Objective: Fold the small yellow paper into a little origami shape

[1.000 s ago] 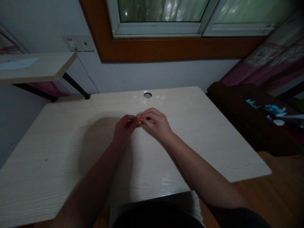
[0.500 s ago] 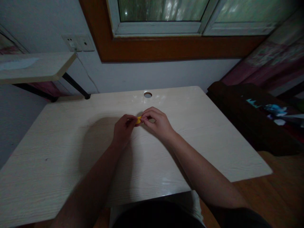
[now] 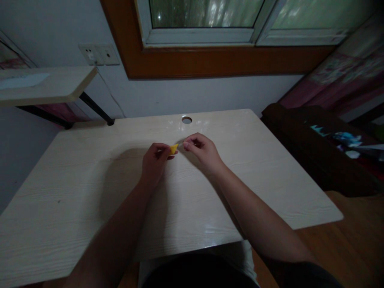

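Observation:
A small yellow triangular piece (image 3: 173, 149), which looks like folded paper, is pinched between the thumb and fingers of my left hand (image 3: 155, 161). Its pointed end faces right, towards my right hand (image 3: 204, 150). The right thumb and forefinger are pressed together just beyond that tip, a short gap away. Something thin and pale seems to show between the tip and the right fingers, too small to name. Both hands are just above the light wood-grain table (image 3: 192, 216), over its middle.
A round cable hole (image 3: 187, 120) lies at the table's back edge. On the left a raised shelf (image 3: 45, 86) stands on black legs. A wall socket (image 3: 99, 55) with a cord is behind it. Dark furniture (image 3: 318, 148) with small items on it stands to the right.
My right hand has moved a little to the right, off the yellow piece. More of the piece now shows in my left hand, which has hardly shifted.

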The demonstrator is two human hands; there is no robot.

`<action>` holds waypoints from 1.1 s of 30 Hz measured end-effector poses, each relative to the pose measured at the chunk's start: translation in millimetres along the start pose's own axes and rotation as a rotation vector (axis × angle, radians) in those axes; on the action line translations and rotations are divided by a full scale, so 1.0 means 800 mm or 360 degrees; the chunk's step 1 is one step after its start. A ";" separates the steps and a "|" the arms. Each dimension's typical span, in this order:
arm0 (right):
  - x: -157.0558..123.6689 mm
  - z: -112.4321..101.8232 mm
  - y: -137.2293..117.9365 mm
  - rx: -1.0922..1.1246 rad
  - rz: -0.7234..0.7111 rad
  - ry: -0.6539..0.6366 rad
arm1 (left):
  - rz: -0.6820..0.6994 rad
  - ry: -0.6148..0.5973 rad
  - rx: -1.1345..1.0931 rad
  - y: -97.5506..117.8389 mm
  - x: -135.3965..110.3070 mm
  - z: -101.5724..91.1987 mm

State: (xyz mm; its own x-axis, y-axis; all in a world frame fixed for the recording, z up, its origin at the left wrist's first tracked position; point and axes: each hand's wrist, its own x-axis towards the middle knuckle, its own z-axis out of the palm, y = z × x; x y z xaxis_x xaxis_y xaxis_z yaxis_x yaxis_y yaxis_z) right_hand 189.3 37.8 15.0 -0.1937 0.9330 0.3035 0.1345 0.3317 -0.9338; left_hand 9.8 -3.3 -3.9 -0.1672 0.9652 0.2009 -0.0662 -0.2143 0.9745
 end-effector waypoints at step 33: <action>-0.008 0.024 0.018 0.0337 0.0173 -0.0058 | -0.0550 -0.0498 0.0005 -0.008 0.007 -0.005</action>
State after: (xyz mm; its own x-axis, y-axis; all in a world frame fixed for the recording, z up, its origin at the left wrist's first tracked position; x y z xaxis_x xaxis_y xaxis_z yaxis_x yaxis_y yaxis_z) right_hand 174.0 33.9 -3.7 -0.2247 0.9546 0.1954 -0.0495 0.1891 -0.9807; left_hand 5.2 2.4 -9.2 0.1688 0.9789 -0.1154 -0.0629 0.1276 0.9898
